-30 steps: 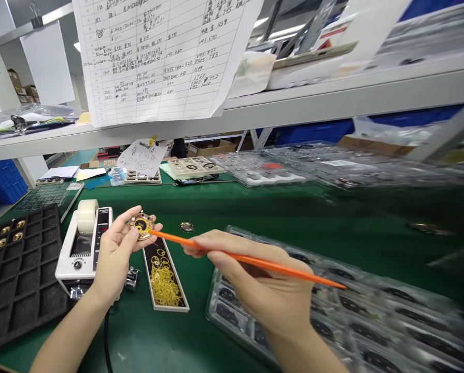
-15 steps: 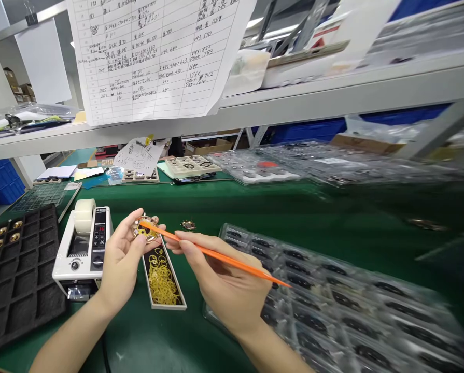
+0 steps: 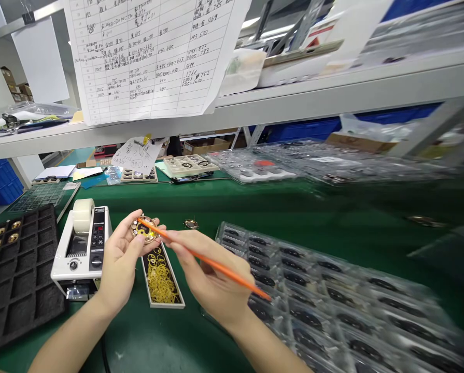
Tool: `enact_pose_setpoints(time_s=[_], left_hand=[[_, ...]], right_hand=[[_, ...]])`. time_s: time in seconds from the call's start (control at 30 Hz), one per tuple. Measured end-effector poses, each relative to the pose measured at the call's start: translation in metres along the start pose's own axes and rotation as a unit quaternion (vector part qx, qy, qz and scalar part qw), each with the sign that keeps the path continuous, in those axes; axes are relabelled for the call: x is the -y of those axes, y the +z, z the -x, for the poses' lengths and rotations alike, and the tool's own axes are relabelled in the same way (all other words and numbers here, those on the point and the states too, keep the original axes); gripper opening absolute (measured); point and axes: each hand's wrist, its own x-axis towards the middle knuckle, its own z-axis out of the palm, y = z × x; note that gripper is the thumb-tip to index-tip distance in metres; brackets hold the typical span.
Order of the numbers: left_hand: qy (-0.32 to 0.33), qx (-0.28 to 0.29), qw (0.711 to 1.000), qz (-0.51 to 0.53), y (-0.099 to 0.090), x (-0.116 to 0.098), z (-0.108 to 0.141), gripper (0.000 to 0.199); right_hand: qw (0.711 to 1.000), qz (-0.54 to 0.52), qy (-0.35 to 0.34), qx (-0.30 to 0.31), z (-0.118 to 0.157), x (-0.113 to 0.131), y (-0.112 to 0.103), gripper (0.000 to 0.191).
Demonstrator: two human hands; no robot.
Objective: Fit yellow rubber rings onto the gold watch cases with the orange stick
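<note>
A round gold-rimmed watch part (image 3: 145, 230) with yellow pieces inside is pinched between the thumb and fingers of my left hand (image 3: 121, 259). My right hand (image 3: 212, 274) grips an orange stick (image 3: 224, 269) like a pen, and its tip lies over the upper left of the round part. Just below the hands, a narrow white-rimmed box (image 3: 180, 298) holds a heap of thin yellow rings (image 3: 162, 280). Another small metal part (image 3: 191, 224) rests on the green table behind my right hand.
At the left stand a white tape dispenser (image 3: 66, 267) and a black compartment tray (image 3: 25, 269) with several gold parts. Clear plastic trays (image 3: 333, 305) of black parts cover the right. A shelf (image 3: 294, 98) with a hanging written sheet (image 3: 150, 62) crosses above.
My right hand and the orange stick have moved left, and the stick's tip reaches farther across the round part. My left hand is almost where it was.
</note>
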Motion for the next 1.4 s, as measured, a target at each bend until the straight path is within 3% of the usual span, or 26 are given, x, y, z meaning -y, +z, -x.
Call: enact_pose_setpoints(time_s=[0.1,0.2,0.3,0.4,0.5,0.63,0.77,0.9,1.13,1.23,1.4], left_hand=[[-0.009,0.005,1.000,0.007,-0.002,-0.002,-0.003,0.043],[-0.021,0.005,1.000,0.009,-0.006,-0.002,-0.008,0.041],[-0.028,0.008,0.999,0.013,-0.009,-0.003,-0.012,0.036],[-0.022,0.011,1.000,-0.012,-0.010,-0.002,-0.014,0.033],[-0.009,0.013,0.999,-0.050,-0.008,-0.001,-0.013,0.029],[0.008,0.018,0.996,-0.092,-0.004,0.000,-0.010,0.018],[0.025,0.015,0.992,-0.120,-0.003,0.000,-0.009,0.012],[0.043,0.007,0.990,-0.137,-0.004,0.001,-0.008,0.008],[0.086,-0.021,0.977,-0.195,-0.002,0.005,-0.007,0.015],[0.094,-0.018,0.967,-0.237,-0.002,0.008,-0.003,0.029],[0.106,0.008,0.953,-0.283,0.000,0.015,0.003,0.039]], right_hand=[[0.980,0.065,-0.165,0.088,-0.006,-0.005,-0.004,0.037],[0.958,0.109,-0.235,0.126,-0.011,-0.007,-0.008,0.032],[0.974,0.087,-0.179,0.110,-0.012,-0.007,-0.013,0.032],[0.998,0.027,-0.058,0.019,-0.010,-0.006,-0.020,0.033],[0.998,-0.021,0.022,-0.051,-0.008,-0.003,-0.025,0.030],[0.994,-0.057,0.065,-0.069,-0.009,0.001,-0.025,0.024],[0.993,-0.081,0.067,-0.054,-0.010,0.003,-0.025,0.028],[0.999,0.004,0.040,-0.024,-0.007,0.004,-0.025,0.027],[0.984,0.131,-0.056,0.112,0.000,0.003,-0.008,0.021],[0.979,0.167,-0.056,0.106,0.003,-0.004,0.001,0.015],[0.985,0.158,0.009,0.072,0.008,-0.011,0.007,0.010]])
